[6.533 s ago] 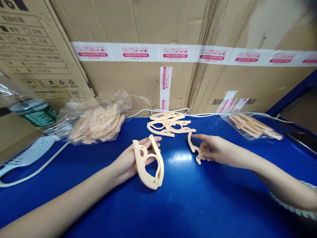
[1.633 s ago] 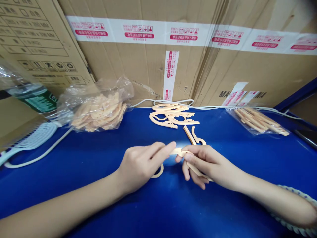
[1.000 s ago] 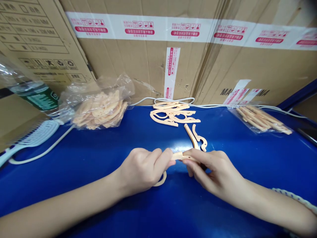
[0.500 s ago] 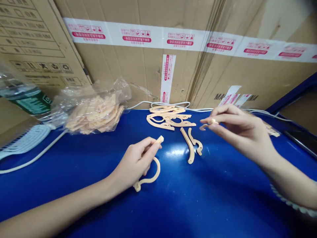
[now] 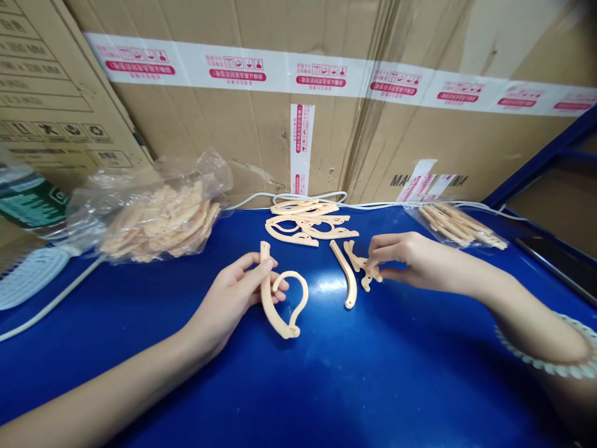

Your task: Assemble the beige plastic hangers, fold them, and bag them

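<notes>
My left hand (image 5: 242, 280) pinches a cream plastic hanger arm (image 5: 269, 298) near its upper end. A curved hanger hook (image 5: 303, 292) is joined to the arm at its lower end, and its open loop faces my fingers. My right hand (image 5: 396, 258) is closed at the fingertips on a small cream hanger piece (image 5: 374, 272), low over the table. Beside it lies another short curved hanger piece (image 5: 349, 252), partly overlapped. A loose hanger arm (image 5: 344, 274) rests just to the left of these.
Several hanger parts (image 5: 291, 236) lie in a group behind. A clear bag of hanger parts (image 5: 158, 218) stands at left, near a bottle (image 5: 32, 199) and a pale slatted object (image 5: 32, 274). Another bag of parts (image 5: 459, 224) and a dark phone-like slab (image 5: 559, 267) lie at right. Cardboard boxes (image 5: 224, 137) wall the back.
My right hand has come down and left with its small piece, beside the loose curved piece. My left hand has turned the joined arm and hook, so both now show broadside.
</notes>
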Demonstrator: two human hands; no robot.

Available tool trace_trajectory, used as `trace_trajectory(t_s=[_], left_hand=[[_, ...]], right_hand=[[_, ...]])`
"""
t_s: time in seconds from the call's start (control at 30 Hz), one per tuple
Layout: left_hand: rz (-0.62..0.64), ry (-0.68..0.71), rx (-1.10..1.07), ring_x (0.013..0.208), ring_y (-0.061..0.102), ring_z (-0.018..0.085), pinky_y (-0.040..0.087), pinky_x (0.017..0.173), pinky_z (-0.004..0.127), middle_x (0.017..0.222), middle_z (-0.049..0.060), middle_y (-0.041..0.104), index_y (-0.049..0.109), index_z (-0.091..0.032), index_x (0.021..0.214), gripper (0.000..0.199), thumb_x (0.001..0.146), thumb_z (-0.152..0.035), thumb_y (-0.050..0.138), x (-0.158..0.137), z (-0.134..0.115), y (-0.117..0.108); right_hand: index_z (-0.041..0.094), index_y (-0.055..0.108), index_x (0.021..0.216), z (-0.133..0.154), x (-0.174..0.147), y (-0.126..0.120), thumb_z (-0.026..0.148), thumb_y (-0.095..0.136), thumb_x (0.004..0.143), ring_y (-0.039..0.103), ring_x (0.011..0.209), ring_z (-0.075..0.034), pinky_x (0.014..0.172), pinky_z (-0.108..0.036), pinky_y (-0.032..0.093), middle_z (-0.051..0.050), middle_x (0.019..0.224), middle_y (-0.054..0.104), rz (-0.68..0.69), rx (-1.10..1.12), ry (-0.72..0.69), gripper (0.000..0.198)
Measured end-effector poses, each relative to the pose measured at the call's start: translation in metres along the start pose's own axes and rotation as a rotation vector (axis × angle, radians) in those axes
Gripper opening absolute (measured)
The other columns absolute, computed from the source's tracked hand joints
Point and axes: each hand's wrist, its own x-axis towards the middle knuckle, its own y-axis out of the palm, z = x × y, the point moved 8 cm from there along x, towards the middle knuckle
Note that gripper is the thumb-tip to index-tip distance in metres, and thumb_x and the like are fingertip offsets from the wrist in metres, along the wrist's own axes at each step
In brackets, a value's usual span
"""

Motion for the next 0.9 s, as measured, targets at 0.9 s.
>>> trace_trajectory(t_s=[0.9], left_hand=[[-0.159, 0.976, 0.919, 0.139, 0.034, 0.035, 0.032, 0.110, 0.060, 0.146, 0.011, 0.040, 0.059, -0.024, 0.114, 0.034, 0.083, -0.022, 0.072, -0.052, -0.044, 0.024]], right_hand=[[0.012, 0.068, 0.098, 0.090, 0.011, 0.036, 0.027, 0.051, 0.098, 0.056, 0.071, -0.017, 0.062, -0.030, 0.041, -0.007, 0.081, 0.066, -0.394, -0.219, -0.274, 0.023]])
